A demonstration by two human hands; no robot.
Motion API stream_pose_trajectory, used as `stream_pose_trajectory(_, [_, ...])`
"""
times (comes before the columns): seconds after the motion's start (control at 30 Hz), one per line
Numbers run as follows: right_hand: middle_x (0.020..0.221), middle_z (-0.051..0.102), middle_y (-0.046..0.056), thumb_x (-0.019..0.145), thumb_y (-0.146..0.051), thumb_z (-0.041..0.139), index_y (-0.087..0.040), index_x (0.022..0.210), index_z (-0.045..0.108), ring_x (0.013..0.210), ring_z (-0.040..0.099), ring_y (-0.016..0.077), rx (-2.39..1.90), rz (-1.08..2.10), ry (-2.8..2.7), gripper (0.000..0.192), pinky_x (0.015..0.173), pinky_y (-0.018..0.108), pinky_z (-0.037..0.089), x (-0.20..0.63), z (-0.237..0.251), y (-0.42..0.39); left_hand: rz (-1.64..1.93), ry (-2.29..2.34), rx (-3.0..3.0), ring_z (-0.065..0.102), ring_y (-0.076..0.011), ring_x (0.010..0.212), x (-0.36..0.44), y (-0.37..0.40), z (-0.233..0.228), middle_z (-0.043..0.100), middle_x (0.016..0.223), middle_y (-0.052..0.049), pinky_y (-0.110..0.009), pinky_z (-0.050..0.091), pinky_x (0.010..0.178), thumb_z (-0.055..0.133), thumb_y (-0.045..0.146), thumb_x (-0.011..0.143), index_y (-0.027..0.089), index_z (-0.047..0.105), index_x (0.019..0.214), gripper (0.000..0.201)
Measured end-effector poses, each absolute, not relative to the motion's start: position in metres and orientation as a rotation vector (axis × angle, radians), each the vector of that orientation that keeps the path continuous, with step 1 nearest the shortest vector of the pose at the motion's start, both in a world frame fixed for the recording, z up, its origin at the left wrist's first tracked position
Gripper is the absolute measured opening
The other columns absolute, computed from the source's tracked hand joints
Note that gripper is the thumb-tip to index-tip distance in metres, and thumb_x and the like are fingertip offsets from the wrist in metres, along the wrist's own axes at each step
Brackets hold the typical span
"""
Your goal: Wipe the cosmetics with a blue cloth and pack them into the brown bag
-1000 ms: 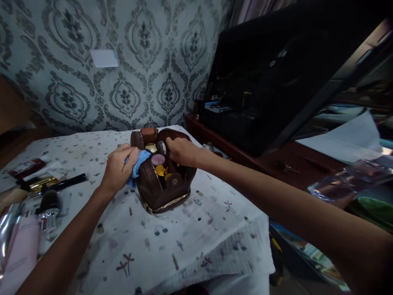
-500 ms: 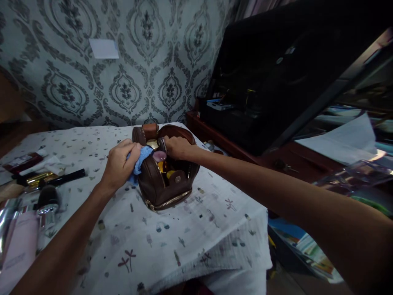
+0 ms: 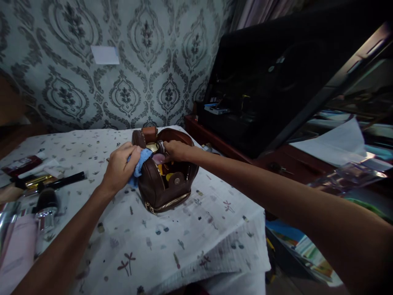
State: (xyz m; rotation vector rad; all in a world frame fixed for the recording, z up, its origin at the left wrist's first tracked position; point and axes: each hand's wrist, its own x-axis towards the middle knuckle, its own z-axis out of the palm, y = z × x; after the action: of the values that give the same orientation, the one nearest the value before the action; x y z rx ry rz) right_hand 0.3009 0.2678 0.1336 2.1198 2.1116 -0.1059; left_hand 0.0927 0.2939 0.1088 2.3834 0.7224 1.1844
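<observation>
Right hand (image 3: 175, 150) now deeper in brown pouch (image 3: 166, 184), fingers inside

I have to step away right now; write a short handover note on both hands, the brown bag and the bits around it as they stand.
Left hand: closed on a blue cloth, pressed against the left side of the brown pouch.
Right hand: fingers at the pouch's open top, among the small items inside; whether it grips one is unclear.
Pouch: upright on the patterned tablecloth, unzipped, with round compacts showing inside.
Done: pouch open, cloth in hand.
Left: the pouch is not zipped; cosmetics lie on the cloth at far left, among them a black pencil and a makeup brush.
</observation>
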Motion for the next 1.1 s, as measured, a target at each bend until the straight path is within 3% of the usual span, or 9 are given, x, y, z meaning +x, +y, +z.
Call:
stream_pose_trajectory(0.13, [0.132,0.060,0.018,0.069,-0.025,0.086,-0.012,0.132,0.056,0.121,0.061,0.0311,1.977,-0.146,2.113,0.071,0.096,0.032,0.050,0.303,0.144,0.266,1.173,0.715,2.372,0.049,-0.0159,0.065,0.092,0.295,0.108,0.044,0.067,-0.001,-0.031,0.036,0.066,0.039,0.037,0.096,0.021,0.045,0.061,0.039])
stream_pose_trajectory(0.3, [0.137,0.054,0.022,0.073,-0.018,0.081,-0.009,0.146,0.039,0.123,0.059,0.0345,1.954,-0.071,2.081,0.085,0.095,0.037,0.053,0.299,0.140,0.260,1.163,0.713,2.349,0.048,-0.0156,0.065,0.092,0.296,0.106,0.044,0.068,-0.001,-0.032,0.036,0.066,0.040,0.036,0.096,0.021,0.043,0.062,0.038])
stream_pose_trajectory(0.7, [0.134,0.052,0.024,0.088,-0.005,0.056,-0.005,0.135,0.048,0.120,0.061,0.0322,1.857,0.060,2.048,0.048,0.093,0.038,0.055,0.289,0.143,0.255,1.174,0.695,2.362,0.050,-0.0157,0.068,0.091,0.297,0.105,0.046,0.069,-0.001,-0.032,0.037,0.067,0.038,0.039,0.097,0.021,0.043,0.061,0.040])
stream_pose_trajectory(0.9, [0.132,0.052,0.024,0.089,-0.006,0.055,-0.002,0.137,0.046,0.118,0.063,0.0311,1.810,0.060,2.049,0.049,0.090,0.036,0.055,0.289,0.147,0.250,1.165,0.697,2.356,0.050,-0.0158,0.069,0.092,0.296,0.106,0.046,0.069,-0.001,-0.032,0.037,0.068,0.038,0.039,0.097,0.021,0.044,0.062,0.040])
stream_pose_trajectory(1.03, [0.136,0.050,0.024,0.082,-0.020,0.074,-0.002,0.143,0.040,0.118,0.062,0.0310,1.764,0.011,2.061,0.072,0.095,0.035,0.053,0.290,0.150,0.251,1.156,0.707,2.354,0.050,-0.0155,0.068,0.092,0.295,0.107,0.045,0.069,0.000,-0.032,0.037,0.067,0.038,0.040,0.096,0.021,0.044,0.062,0.039])
stream_pose_trajectory(1.1, [0.136,0.049,0.024,0.083,-0.027,0.075,-0.001,0.142,0.041,0.119,0.060,0.0321,1.768,0.068,2.097,0.073,0.096,0.037,0.052,0.290,0.149,0.250,1.156,0.713,2.355,0.049,-0.0155,0.067,0.092,0.295,0.107,0.044,0.069,0.000,-0.033,0.036,0.067,0.038,0.040,0.097,0.021,0.044,0.062,0.040])
